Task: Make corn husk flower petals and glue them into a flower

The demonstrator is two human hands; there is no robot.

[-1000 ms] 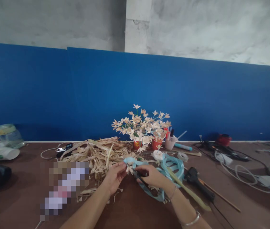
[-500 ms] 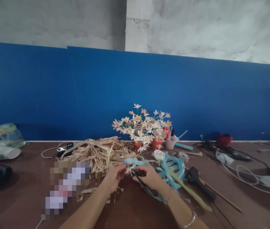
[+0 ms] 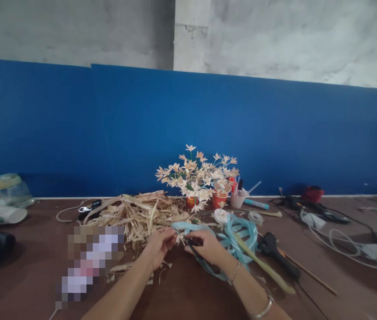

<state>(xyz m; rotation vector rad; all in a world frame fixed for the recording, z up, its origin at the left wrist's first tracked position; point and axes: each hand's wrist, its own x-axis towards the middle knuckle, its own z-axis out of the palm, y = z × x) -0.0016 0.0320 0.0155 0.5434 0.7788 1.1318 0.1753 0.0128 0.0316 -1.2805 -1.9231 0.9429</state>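
My left hand [image 3: 159, 247] has its fingers pinched together at the end of a light blue ribbon [image 3: 193, 227], beside a small pale husk flower [image 3: 180, 238]. Across from it, my right hand [image 3: 206, 246] is closed with the fingertips close to the same flower. A dark, slim object [image 3: 193, 250], perhaps scissors, shows under its fingers; the kind is not clear. The ribbon passes over the right hand's fingers, and a loop hangs below the wrist. A loose heap of blue ribbon [image 3: 242, 233] lies right of that hand.
Dry husk strips [image 3: 142, 211] are piled beyond my left hand. Pale flowers [image 3: 197, 171] stand in red cups [image 3: 220, 200] near the blue partition [image 3: 135, 124]. A black glue gun [image 3: 278, 255], a thin stick [image 3: 311, 275] and white cables [image 3: 338, 242] lie at right; a glass jar [image 3: 13, 191] at left.
The view has shifted very slightly. Both hands keep nearly the same pose around the flower and ribbon.
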